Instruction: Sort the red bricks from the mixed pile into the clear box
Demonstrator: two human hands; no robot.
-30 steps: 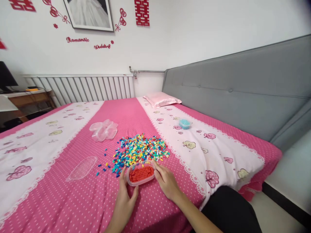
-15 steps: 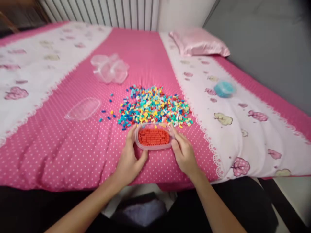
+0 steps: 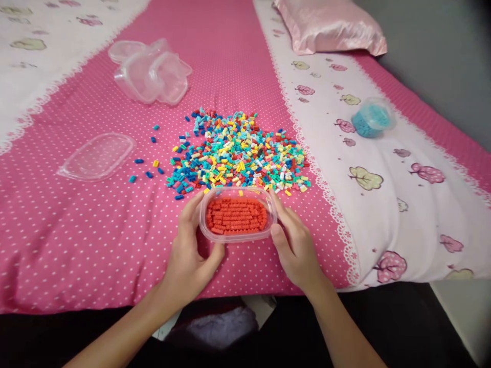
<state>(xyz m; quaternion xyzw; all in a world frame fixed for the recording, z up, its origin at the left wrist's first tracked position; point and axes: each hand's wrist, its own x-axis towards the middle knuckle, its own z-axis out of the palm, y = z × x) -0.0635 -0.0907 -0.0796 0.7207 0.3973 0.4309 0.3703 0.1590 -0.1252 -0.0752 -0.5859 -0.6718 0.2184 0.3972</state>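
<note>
Clear oval tub (image 3: 238, 238) sits right in the grip, between the two hands, just on the near side of a heap of loose bricks (image 3: 241, 153). The left hand (image 3: 187, 255) curves round its left end, with the thumb by the front rim; the right hand (image 3: 297, 245) sets thumb and forefinger against the opposite end. Together they pinch the tub lengthwise; whether its base rests on the bed (image 3: 126, 230) or is slightly raised, I cannot tell.

Red bricks (image 3: 237, 215) lie inside in tight rows, under an open top. The tub should be light and thin-walled, with some give, so a hard squeeze on the ends could bow the sides and disturb the rows. Smooth plastic may well slip; low on both end walls, beneath the lip, looks the surest hold, with the opening level. The bricks seem stiff and small, likelier to spill than to break.

Ahead and left of the grip lies a flat clear piece, apparently a lid (image 3: 100, 157), probably bendy; beyond it are jumbled clear containers (image 3: 153, 76). Well to the right of the grip, and farther ahead, stands a tub of blue pieces (image 3: 370, 122).
</note>
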